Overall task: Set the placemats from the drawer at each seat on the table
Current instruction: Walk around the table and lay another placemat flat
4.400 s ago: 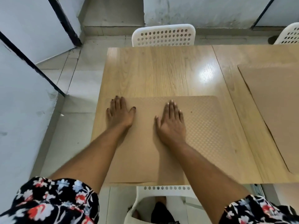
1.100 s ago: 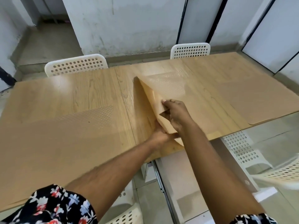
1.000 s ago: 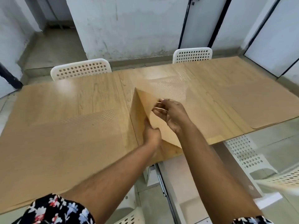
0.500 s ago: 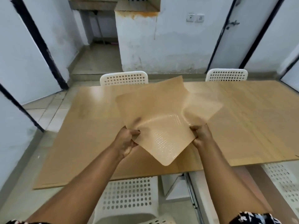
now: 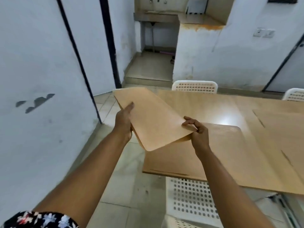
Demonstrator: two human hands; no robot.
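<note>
I hold a tan placemat (image 5: 153,122) in the air off the left end of the wooden table (image 5: 213,109). It looks like more than one sheet, since a second edge shows underneath. My left hand (image 5: 124,122) grips its left edge, thumb on top. My right hand (image 5: 196,134) pinches its right corner. A placemat (image 5: 222,153) lies flat on the near left seat of the table, under my right hand. Another placemat (image 5: 283,129) lies flat further right.
White perforated chairs stand at the far side (image 5: 195,87), far right (image 5: 294,94) and near side (image 5: 189,199). A white wall (image 5: 41,79) with black strips runs close on the left. A tiled passage (image 5: 148,69) leads to a steel sink behind.
I have lifted the placemats off the middle of the table and carried them left past the table's end. My view has swung left and up with them.
</note>
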